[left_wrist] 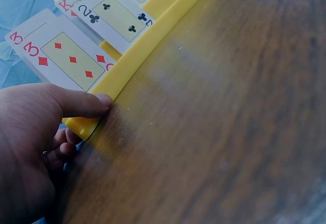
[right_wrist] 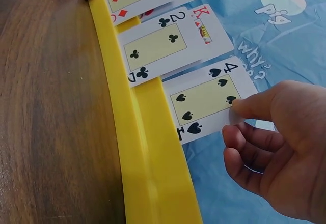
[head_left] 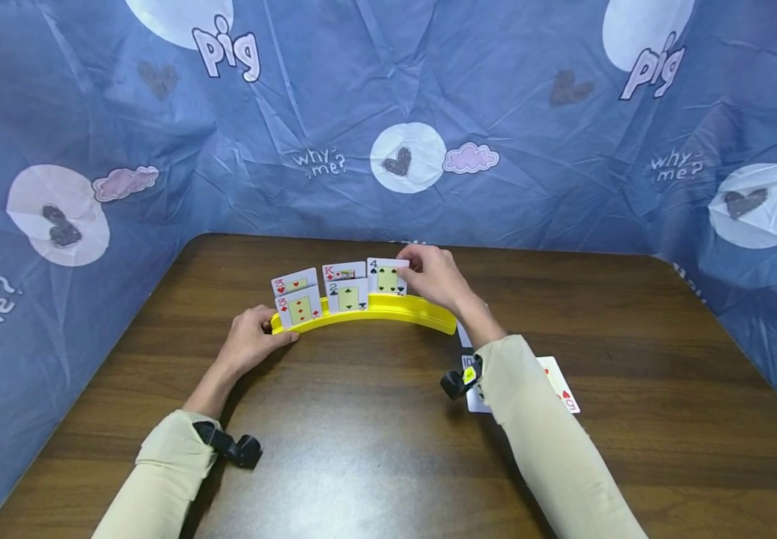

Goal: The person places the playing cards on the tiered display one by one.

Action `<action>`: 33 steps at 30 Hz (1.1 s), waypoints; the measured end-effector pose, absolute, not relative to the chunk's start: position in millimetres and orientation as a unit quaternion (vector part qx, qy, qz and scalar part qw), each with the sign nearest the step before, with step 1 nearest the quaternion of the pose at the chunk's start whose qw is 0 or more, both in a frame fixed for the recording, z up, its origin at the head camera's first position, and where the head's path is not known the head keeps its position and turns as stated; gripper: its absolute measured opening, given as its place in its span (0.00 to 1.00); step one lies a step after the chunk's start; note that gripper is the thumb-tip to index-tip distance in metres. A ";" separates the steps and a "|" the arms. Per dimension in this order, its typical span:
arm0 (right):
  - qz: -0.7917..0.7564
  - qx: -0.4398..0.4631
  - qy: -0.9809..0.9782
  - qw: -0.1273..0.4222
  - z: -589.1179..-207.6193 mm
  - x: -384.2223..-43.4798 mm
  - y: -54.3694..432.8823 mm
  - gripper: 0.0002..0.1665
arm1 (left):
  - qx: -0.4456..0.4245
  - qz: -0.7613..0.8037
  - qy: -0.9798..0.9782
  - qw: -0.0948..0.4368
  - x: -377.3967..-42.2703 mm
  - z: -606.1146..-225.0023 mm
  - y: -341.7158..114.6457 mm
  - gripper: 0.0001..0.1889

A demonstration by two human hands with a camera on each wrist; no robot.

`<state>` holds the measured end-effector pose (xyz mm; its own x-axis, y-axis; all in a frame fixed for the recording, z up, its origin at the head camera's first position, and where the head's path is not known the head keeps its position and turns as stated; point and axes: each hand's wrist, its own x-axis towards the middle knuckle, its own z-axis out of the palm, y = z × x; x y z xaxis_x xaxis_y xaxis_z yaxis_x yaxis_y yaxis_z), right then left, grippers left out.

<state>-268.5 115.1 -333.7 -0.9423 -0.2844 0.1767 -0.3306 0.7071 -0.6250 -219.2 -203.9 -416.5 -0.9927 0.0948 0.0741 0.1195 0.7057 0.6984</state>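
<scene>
A curved yellow card holder (head_left: 388, 307) stands on the wooden table. My left hand (head_left: 248, 338) grips its left end, thumb along the front edge. At the holder's back slot, my right hand (right_wrist: 290, 142) pinches the four of spades (right_wrist: 206, 102) by its upper right side. Left of that card, the two of clubs (head_left: 348, 296) stands in the front row before a king of diamonds (head_left: 344, 270). Nearest my left hand, the three of diamonds (left_wrist: 71, 56) overlaps a three of hearts (head_left: 294, 281).
Under and beside my right forearm lie loose cards on the table (head_left: 334, 449): a ten (head_left: 474, 400), a red five (head_left: 567, 389) and another card partly hidden (head_left: 464, 337). A blue printed cloth (head_left: 334, 90) hangs behind the table and at its sides.
</scene>
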 end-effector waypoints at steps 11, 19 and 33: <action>0.368 0.171 -0.913 0.037 -328.0 -263.4 125.3 0.13 | -0.057 -0.381 -0.923 0.016 -218.5 -416.8 -204.2 0.19; 0.378 0.158 -0.911 0.047 -322.4 -260.2 140.3 0.16 | -0.058 -0.377 -0.924 0.017 -219.1 -417.2 -203.8 0.19; 0.384 0.120 -0.914 0.058 -318.2 -250.9 187.0 0.17 | -0.054 -0.377 -0.924 0.012 -219.5 -416.6 -203.8 0.20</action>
